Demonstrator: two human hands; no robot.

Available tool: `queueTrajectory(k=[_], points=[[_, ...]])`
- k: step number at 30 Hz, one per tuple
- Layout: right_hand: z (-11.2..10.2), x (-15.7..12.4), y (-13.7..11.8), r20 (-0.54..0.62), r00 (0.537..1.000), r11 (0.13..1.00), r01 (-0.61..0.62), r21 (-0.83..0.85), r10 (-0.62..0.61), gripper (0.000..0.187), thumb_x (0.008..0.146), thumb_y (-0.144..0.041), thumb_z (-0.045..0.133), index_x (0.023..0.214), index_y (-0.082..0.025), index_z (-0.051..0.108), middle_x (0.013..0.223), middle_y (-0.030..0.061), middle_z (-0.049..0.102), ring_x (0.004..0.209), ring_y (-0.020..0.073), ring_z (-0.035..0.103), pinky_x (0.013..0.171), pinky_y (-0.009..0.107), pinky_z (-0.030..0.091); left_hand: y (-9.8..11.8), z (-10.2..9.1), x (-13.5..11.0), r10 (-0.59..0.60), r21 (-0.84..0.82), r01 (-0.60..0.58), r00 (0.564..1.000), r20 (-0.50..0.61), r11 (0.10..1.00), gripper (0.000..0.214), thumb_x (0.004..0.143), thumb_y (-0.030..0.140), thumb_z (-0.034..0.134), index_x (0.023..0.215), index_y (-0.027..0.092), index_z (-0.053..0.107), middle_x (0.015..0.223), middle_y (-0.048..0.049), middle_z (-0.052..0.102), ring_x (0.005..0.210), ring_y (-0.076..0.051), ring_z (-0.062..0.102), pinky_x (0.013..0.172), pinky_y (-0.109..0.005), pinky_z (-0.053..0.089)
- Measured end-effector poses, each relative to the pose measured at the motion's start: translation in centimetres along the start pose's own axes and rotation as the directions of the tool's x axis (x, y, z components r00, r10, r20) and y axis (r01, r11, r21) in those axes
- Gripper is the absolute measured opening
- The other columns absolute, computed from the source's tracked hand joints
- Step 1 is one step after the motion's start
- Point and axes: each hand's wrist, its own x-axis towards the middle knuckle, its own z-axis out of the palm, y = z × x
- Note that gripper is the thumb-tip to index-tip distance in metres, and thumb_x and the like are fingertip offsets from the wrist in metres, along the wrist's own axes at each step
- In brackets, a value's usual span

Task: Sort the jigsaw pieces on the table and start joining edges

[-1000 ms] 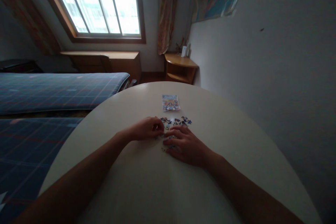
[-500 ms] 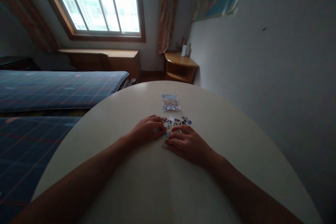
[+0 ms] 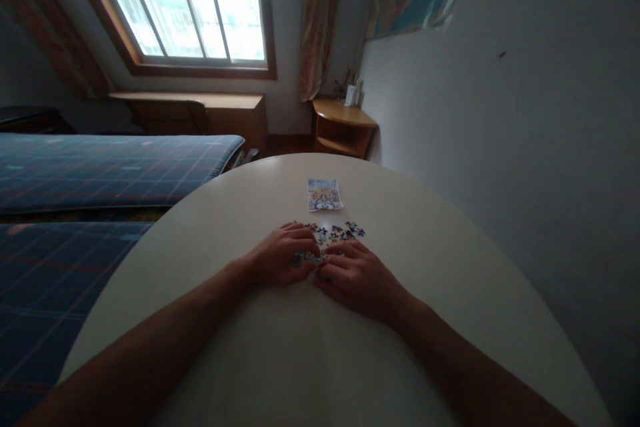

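Small, multicoloured jigsaw pieces (image 3: pixel 344 233) lie loosely in the middle of the white round table (image 3: pixel 320 360). My left hand (image 3: pixel 287 253) arches over the left side of them, its fingers curled and thumb drawn in; jigsaw pieces (image 3: pixel 304 257) show between thumb and fingers. Close beside it, my right hand (image 3: pixel 357 273) is bent with its fingertips brought together, meeting the left thumb over a jigsaw piece that is mostly hidden. Beyond the pieces lies a small picture sheet (image 3: pixel 325 195) with a blue and orange cartoon print.
To the left is a bed with a blue checked mattress (image 3: pixel 120 170). A desk (image 3: pixel 225 101) stands under the window, and a corner shelf (image 3: pixel 345 113) holds small white items. The pale wall (image 3: pixel 475 133) runs along the right side.
My left hand has come slightly down, its thumb now near the right fingertips. My right hand has barely moved; the pale piece below its fingertips is out of sight.
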Motion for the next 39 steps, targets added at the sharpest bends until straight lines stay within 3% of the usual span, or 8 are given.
queueTrajectory(k=[4,10,17,24,29,32,39], points=[[0.0,0.0,0.1,-0.055,0.998,0.999,-0.036,0.007,0.036,0.013,0.095,-0.025,0.059,0.088,-0.021,0.069,0.09,0.0033,0.075,0.101,0.0223,0.066,0.091,0.039,0.049,0.3,0.0,0.1,-0.003,-0.011,0.003,1.0,0.019,1.0,0.017,0.084,0.032,0.062,0.098,0.022,0.064,0.096,-0.0058,0.068,0.095,-0.022,0.061,0.095,-0.037,0.043],[1.0,-0.3,1.0,-0.115,0.969,0.961,-0.191,0.202,0.217,0.012,0.091,-0.027,0.066,0.098,-0.021,0.073,0.091,0.0038,0.076,0.099,0.0203,0.066,0.089,0.036,0.053,-0.4,0.7,-0.1,-0.048,-0.002,0.048,0.999,-0.019,0.999,0.014,0.09,0.035,0.061,0.095,0.022,0.064,0.094,-0.0038,0.07,0.093,-0.019,0.064,0.099,-0.038,0.041],[1.1,-0.4,1.3,-0.095,0.936,0.906,-0.296,0.302,0.338,0.014,0.087,-0.021,0.07,0.101,-0.02,0.075,0.094,0.0061,0.074,0.097,0.0197,0.065,0.088,0.033,0.054,-0.8,1.6,0.0,-0.088,-0.059,0.081,0.988,-0.126,0.995,0.011,0.095,0.029,0.057,0.091,0.021,0.063,0.088,-0.0026,0.072,0.085,-0.017,0.064,0.089,-0.033,0.046],[1.0,-0.4,1.8,-0.083,0.86,0.821,-0.445,0.357,0.503,0.009,0.087,-0.023,0.07,0.095,-0.023,0.075,0.094,0.0049,0.072,0.094,0.0193,0.064,0.089,0.035,0.052,-1.1,1.7,0.0,-0.203,-0.116,0.181,0.952,-0.227,0.977,0.006,0.093,0.023,0.056,0.09,0.021,0.061,0.098,-0.0053,0.069,0.098,-0.02,0.06,0.092,-0.037,0.048],[1.2,-0.5,2.3,-0.073,0.854,0.819,-0.465,0.335,0.515,0.008,0.086,-0.022,0.072,0.094,-0.024,0.075,0.093,0.0031,0.072,0.099,0.0209,0.061,0.093,0.037,0.049,-1.4,1.8,0.0,-0.198,-0.023,0.197,0.969,-0.15,0.98,0.012,0.094,0.022,0.052,0.086,0.021,0.061,0.112,-0.0057,0.065,0.11,-0.022,0.054,0.099,-0.042,0.046],[1.2,-0.6,2.4,-0.08,0.859,0.833,-0.463,0.303,0.506,0.008,0.086,-0.023,0.072,0.094,-0.024,0.074,0.097,0.0027,0.071,0.102,0.0216,0.059,0.095,0.04,0.047,-1.4,1.9,-0.1,-0.213,0.009,0.217,0.964,-0.158,0.976,0.007,0.092,0.023,0.056,0.087,0.022,0.061,0.114,-0.005,0.064,0.113,-0.023,0.053,0.101,-0.043,0.046],[0.8,-1.0,3.0,-0.053,0.901,0.879,-0.406,0.251,0.431,0.014,0.087,-0.017,0.068,0.099,-0.024,0.073,0.101,0.0038,0.069,0.102,0.0211,0.058,0.095,0.04,0.047,-1.5,1.9,-0.1,-0.247,-0.019,0.247,0.956,-0.159,0.969,0.016,0.095,0.023,0.051,0.085,0.02,0.063,0.115,-0.0059,0.064,0.113,-0.022,0.052,0.101,-0.042,0.045]])
